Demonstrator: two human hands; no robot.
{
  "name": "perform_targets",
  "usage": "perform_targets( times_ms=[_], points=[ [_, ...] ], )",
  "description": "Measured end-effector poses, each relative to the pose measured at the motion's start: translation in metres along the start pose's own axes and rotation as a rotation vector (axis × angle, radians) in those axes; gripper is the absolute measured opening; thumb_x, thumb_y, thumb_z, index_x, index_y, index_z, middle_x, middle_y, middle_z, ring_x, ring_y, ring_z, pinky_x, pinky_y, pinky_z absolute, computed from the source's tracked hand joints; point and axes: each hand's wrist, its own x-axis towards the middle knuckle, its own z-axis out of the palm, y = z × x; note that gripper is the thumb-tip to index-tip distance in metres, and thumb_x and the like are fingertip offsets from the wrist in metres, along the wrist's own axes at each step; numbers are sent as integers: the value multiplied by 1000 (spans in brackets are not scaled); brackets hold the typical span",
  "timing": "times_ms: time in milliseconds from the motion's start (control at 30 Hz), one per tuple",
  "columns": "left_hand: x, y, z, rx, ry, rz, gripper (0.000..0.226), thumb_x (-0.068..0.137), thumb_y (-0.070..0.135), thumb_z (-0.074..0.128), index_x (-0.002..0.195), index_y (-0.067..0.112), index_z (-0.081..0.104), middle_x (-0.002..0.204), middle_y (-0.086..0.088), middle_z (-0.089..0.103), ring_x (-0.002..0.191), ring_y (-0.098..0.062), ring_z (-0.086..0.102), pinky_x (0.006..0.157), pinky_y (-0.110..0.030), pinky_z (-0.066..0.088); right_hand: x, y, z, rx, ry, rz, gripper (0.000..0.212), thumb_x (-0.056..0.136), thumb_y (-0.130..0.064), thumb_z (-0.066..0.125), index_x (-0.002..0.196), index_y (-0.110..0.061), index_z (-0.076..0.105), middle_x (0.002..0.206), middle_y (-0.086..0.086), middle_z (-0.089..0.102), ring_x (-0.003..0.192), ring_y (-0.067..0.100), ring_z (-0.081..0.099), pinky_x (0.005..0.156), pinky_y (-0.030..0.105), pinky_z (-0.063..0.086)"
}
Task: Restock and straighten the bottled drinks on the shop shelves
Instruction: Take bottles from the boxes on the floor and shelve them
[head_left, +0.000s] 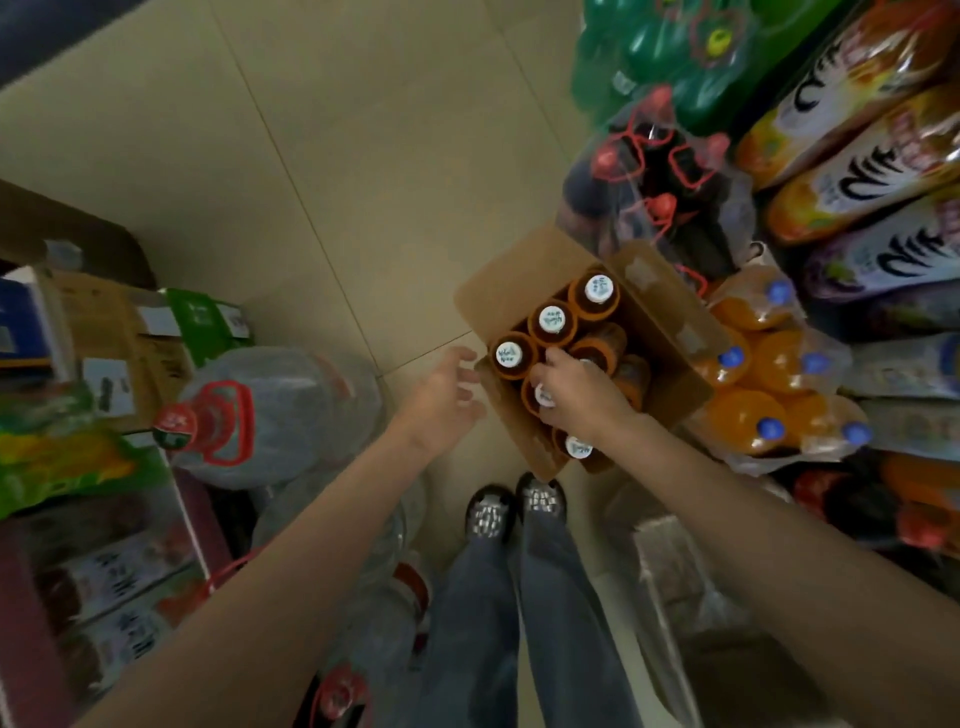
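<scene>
An open cardboard box stands on the floor ahead of my feet. It holds several dark bottled drinks with orange labels and white caps. My right hand reaches into the box and grips the top of one bottle near the box's left side. My left hand hovers just left of the box, fingers spread and relaxed, holding nothing, its fingertips close to the box's left wall.
Shrink-wrapped packs line the right: orange soda, dark cola, green bottles, and juice bottles on the shelf. Large water jugs with red handles and cartons crowd the left. Tiled floor lies ahead.
</scene>
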Motion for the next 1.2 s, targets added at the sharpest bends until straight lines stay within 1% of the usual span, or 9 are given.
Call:
perform_targets(
  times_ms=[133, 267, 467, 600, 700, 800, 933, 1100, 1200],
  points=[
    [3, 15, 0, 41, -260, 140, 82, 77, -1, 69, 142, 14, 21, 130, 2, 41, 117, -6, 35, 81, -6, 27, -17, -9, -91, 170, 200, -80, 26, 72, -29, 71, 90, -10, 66, 92, 3, 62, 85, 20, 58, 73, 30, 45],
    [16, 34, -3, -155, -245, 122, 100, 53, 31, 85, 137, 20, 32, 126, 3, 55, 116, -16, 52, 98, -32, 43, -9, -4, -162, 565, 392, -49, 11, 70, -20, 76, 73, -13, 69, 61, -2, 62, 60, 7, 55, 59, 25, 42],
    [24, 35, -9, -376, -292, -31, 62, 69, 17, 78, 124, 21, 49, 111, 1, 65, 101, -14, 63, 78, -24, 50, 19, 30, -124, 1150, 387, 190, 26, 94, -29, 52, 86, -8, 64, 56, 0, 59, 44, 14, 54, 43, 24, 43],
    [23, 20, -10, -496, -256, -158, 36, 75, 21, 72, 104, 29, 52, 96, 7, 64, 85, -7, 61, 65, -21, 45, 19, 65, -34, 227, 14, 129, 22, 93, -13, 47, 103, -16, 66, 103, 8, 67, 96, 23, 63, 85, 32, 50],
    [27, 5, -16, -489, -203, -213, 46, 72, 25, 75, 113, 25, 54, 101, 3, 65, 91, -12, 62, 74, -29, 49, 30, 56, 12, -23, -223, -141, 38, 89, -9, 51, 126, -19, 54, 128, 5, 54, 118, 25, 51, 98, 40, 44],
    [31, -14, -21, -451, -164, -238, 51, 65, 27, 79, 111, 27, 56, 110, -2, 66, 102, -20, 61, 94, -40, 47, 58, 42, 31, -319, -284, -323, 35, 90, -8, 48, 123, -19, 53, 121, 7, 58, 110, 27, 57, 87, 40, 50],
    [35, -28, -20, -448, -143, -232, 39, 66, 24, 79, 97, 32, 57, 107, 0, 66, 100, -18, 61, 89, -36, 47, 71, 33, 43, -626, -318, -413, 30, 97, -16, 42, 122, -23, 56, 116, 5, 62, 107, 27, 58, 86, 37, 46],
    [36, -26, -22, -459, -119, -205, 59, 63, 28, 83, 115, 25, 56, 109, -1, 65, 101, -17, 61, 92, -36, 47, 67, 22, 54, -733, -380, -301, 31, 98, -16, 38, 127, -17, 49, 123, 8, 58, 117, 32, 49, 97, 43, 39],
    [36, -28, -18, -481, -91, -179, 61, 64, 29, 81, 120, 22, 56, 109, -1, 66, 100, -17, 62, 91, -35, 48, 60, 15, 71, -753, -318, -335, 19, 92, -16, 52, 108, -13, 61, 101, 5, 68, 96, 26, 63, 81, 35, 48]
  ],
)
